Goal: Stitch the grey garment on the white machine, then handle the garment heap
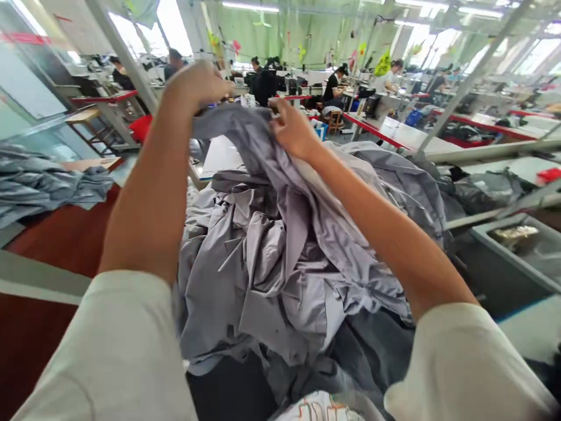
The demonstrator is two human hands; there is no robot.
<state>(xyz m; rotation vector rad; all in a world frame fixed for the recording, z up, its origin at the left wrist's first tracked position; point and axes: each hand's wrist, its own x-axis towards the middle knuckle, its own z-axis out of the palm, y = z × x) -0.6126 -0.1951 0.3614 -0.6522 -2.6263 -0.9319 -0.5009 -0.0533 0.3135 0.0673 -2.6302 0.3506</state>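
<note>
**Grey cloth raised above a heap, both hands up**

Held up in front of the body, above and beyond the near heap: a length of grey cloth, spanning the gap between left hand and right hand, then falling in long folds onto the crumpled grey fabric below. At right, fingers pinched on the upper edge of the cloth. At left, fingers blurred, just above the other end; impossible to tell whether closed on it. Behind the raised cloth, partly covered, a white bench. Beneath the near edge of the heap, darker fabric. To the far left, a second pile of grey cloth; to the right, a grey bin. In the background, co-workers seated at red-edged benches.
</note>
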